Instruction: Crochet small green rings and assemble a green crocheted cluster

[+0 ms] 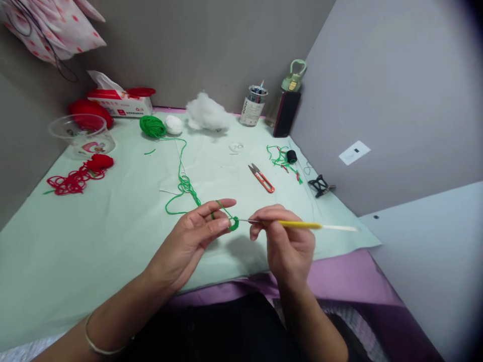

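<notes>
Between thumb and fingers, my left hand (198, 229) pinches a small green crochet piece (234, 224). Green yarn runs over its raised index finger and leads back to a loose green tangle (185, 185) on the table. My right hand (285, 241) grips a crochet hook (300, 224) with a yellow handle, held roughly level. The hook's thin metal tip meets the green piece; whether it passes through a stitch is too small to tell. Farther back lie a green yarn ball (152, 126) and a white yarn ball (174, 125).
Orange-handled thread snips (261, 179) lie beyond my right hand, with yarn scraps (277, 157) and a black spool (292, 157) farther right. White stuffing (207, 113), a pen jar (254, 106) and a phone (287, 114) stand at the back. Red yarn (75, 180) and a clear tub (88, 141) are left.
</notes>
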`<control>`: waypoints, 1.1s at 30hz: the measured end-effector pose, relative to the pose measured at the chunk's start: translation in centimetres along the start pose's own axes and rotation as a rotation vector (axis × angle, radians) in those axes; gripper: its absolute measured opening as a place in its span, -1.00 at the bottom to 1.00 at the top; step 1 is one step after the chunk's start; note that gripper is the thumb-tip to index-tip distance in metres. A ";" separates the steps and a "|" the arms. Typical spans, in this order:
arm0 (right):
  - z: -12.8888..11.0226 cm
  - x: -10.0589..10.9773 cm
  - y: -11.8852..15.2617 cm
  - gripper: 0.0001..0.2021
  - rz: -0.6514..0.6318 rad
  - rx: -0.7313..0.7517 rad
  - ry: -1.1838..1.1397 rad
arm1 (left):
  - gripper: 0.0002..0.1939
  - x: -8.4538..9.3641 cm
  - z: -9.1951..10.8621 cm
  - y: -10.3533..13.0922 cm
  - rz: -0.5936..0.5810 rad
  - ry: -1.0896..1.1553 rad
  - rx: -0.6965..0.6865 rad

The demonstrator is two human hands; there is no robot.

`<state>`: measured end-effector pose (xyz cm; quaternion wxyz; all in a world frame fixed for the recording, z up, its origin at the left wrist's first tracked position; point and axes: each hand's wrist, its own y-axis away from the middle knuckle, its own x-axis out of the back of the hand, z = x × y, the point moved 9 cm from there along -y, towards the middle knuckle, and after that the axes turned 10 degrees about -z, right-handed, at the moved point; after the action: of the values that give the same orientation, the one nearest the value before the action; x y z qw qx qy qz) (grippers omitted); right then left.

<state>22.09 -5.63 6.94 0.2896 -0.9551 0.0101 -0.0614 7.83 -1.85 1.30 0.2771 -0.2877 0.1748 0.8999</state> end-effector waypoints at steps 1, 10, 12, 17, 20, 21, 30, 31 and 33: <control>0.5 0.0 -0.1 -0.78 0.011 -0.041 -0.076 | -0.65 0.0 0.3 0.1 0.016 -0.049 -0.031; -2.4 -2.3 1.4 -0.58 -0.063 0.238 0.514 | -0.50 -0.9 -1.1 0.2 -0.034 0.029 0.036; -1.4 -0.9 0.8 -0.68 0.009 0.125 0.295 | -0.56 -0.8 -1.0 0.1 -0.056 0.088 0.061; 1.6 0.7 -0.2 -0.83 0.107 -0.123 -0.269 | -0.71 -0.2 -0.2 0.0 -0.047 0.084 0.023; 1.8 -0.4 -0.3 -0.84 0.023 -0.146 -0.283 | -0.69 -0.2 0.1 0.2 -0.031 -0.026 -0.026; 1.6 -0.7 -0.3 -0.84 0.000 -0.133 -0.242 | -0.69 -0.3 0.2 0.2 -0.031 -0.059 -0.036; 1.0 -0.3 0.0 -0.78 -0.031 -0.110 -0.126 | -0.71 -0.3 0.6 0.2 0.001 -0.114 -0.040; 0.1 -0.3 0.1 -0.77 -0.055 -0.048 -0.003 | -0.69 -0.2 0.7 0.3 0.013 -0.124 -0.052; -2.0 -1.1 0.7 -0.72 -0.127 0.126 0.298 | -0.64 -0.3 0.7 0.3 0.021 -0.110 -0.061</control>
<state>20.79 -7.27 8.09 0.3400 -0.9140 -0.0112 -0.2211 7.53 -1.87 2.08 0.2681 -0.2441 0.1348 0.9222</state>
